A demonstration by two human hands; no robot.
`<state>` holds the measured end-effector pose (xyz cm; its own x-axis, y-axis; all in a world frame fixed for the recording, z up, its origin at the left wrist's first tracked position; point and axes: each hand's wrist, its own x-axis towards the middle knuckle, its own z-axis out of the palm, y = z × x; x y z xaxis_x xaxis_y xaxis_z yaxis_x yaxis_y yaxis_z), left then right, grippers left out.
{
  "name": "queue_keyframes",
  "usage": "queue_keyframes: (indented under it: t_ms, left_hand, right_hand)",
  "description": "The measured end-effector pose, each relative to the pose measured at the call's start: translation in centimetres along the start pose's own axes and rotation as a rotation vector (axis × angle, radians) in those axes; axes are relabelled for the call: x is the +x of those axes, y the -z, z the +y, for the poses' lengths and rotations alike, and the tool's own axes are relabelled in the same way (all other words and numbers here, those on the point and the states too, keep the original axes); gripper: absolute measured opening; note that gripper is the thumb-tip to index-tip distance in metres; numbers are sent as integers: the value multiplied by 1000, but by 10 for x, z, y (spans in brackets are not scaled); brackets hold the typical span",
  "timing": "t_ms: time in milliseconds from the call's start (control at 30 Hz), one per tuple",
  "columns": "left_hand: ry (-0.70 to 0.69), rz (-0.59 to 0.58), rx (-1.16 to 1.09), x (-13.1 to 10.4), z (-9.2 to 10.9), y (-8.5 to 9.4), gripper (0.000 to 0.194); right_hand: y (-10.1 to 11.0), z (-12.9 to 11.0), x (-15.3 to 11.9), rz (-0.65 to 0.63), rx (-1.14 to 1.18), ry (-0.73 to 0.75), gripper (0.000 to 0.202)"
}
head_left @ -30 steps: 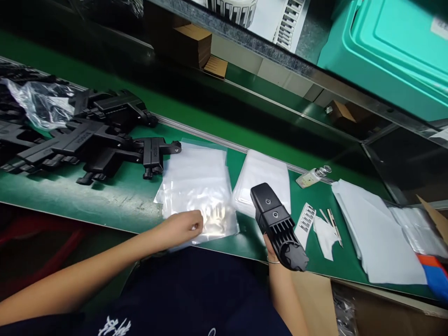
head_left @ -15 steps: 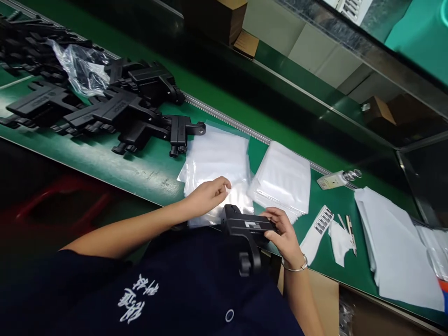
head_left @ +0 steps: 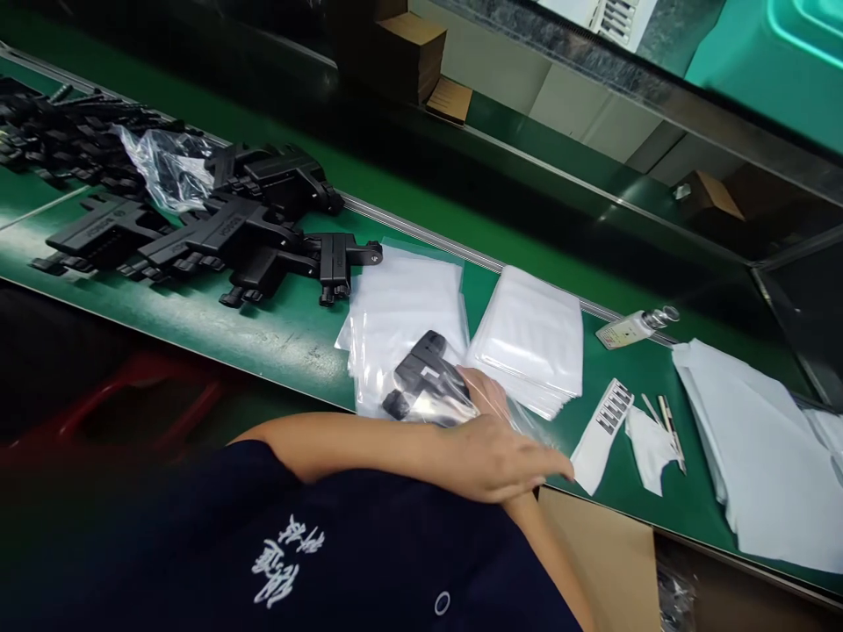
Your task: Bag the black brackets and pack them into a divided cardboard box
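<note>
A black clamp bracket point(head_left: 431, 377) with a white label lies inside a clear plastic bag point(head_left: 520, 420), above a stack of clear bags point(head_left: 412, 285). My right hand point(head_left: 484, 391) grips the bracket's near end, its fingers partly hidden by the bag and my other arm. Crossing over the right wrist, my left hand point(head_left: 504, 456) lies against the bag's near side with its fingers stretched out to the right. Whether it pinches the bag's edge is hard to see. More black clamp brackets point(head_left: 224, 230) are piled on the green bench at the left.
A second bag stack point(head_left: 536, 329) lies right of the first. Farther right are a small bottle point(head_left: 636, 328), a label strip point(head_left: 602, 434), a pen point(head_left: 670, 430) and white sheets point(head_left: 757, 456). A shelf edge point(head_left: 632, 75) with a green bin point(head_left: 777, 79) overhangs the back.
The bracket, held bare over my lap before, is now in a clear bag over the bag stack. My left hand has moved right, across my right wrist.
</note>
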<state>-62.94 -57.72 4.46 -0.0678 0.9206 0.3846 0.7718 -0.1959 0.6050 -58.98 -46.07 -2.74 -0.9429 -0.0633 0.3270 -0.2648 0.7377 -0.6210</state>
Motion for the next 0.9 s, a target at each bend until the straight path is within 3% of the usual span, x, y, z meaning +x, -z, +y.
queue_keyframes:
  t_ms: [67, 100, 200, 267, 333, 400, 433, 533, 600, 633, 700, 767, 900]
  left_hand:
    - [-94, -63, -42, 0, 6, 13, 37]
    - [-73, -58, -37, -5, 7, 26, 39]
    - [190, -7, 87, -23, 0, 75, 45]
    - [376, -167, 125, -30, -11, 101, 47]
    - [452, -394, 16, -30, -23, 110, 48]
    - [481, -495, -140, -30, -34, 106, 50]
    - [514, -466, -194, -30, -38, 100, 53]
    - [685, -147, -242, -32, -47, 80, 60]
    - [778, 40, -241, -27, -48, 66, 71]
    - [800, 70, -229, -22, -46, 57, 80]
    - [793, -7, -182, -11, -39, 39, 100]
    - [730, -127, -110, 1, -31, 19, 112]
    - [376, -249, -18, 19, -19, -15, 114]
  right_hand:
    - [5, -1, 5, -2, -49, 93, 45]
    - [9, -3, 5, 0, -81, 152, 45]
    - [24, -19, 2, 18, -188, 325, 38]
    - [33, -34, 1, -3, -237, 470, 31]
    - [43, -43, 2, -72, -220, 589, 29]
    - [57, -41, 0, -75, -129, 532, 27]
    - [65, -36, -3, -8, -73, 410, 29]
    - [88, -17, -24, 497, 81, -63, 37]
    - [97, -16, -41, 701, 73, -123, 40]
    - [99, -19, -47, 681, 6, -65, 42]
    - [98, -29, -53, 458, -195, 49, 46]
    - [98, -35, -53, 280, -339, -28, 50]
    - [111, -24, -68, 1, -218, -51, 35]
